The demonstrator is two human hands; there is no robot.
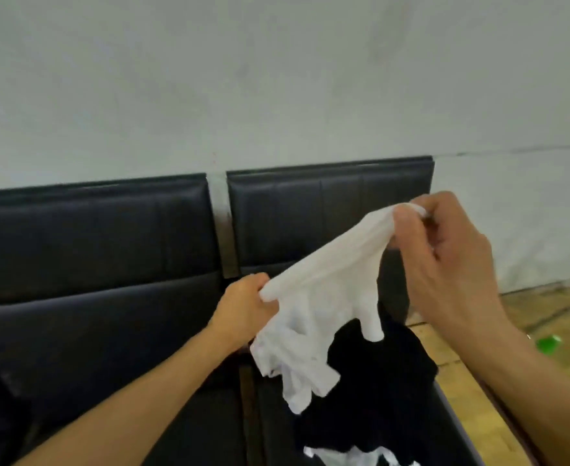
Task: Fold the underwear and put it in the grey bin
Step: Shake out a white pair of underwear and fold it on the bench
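Note:
White underwear (317, 297) hangs stretched in the air between both hands, above a black seat. My left hand (243, 306) grips its lower left end in a fist. My right hand (445, 253) pinches the upper right end between thumb and fingers, higher than the left. The loose part of the cloth dangles down below the left hand. Below it lies a heap of black garments (374, 381) with a bit of white cloth (344, 457) at the bottom edge. No grey bin is in view.
Two black padded seats (92, 314) with backrests stand against a pale wall (277, 79), with a metal strip (225, 227) between them. A wooden floor (545, 327) lies to the right, with a small green object (547, 341) on it.

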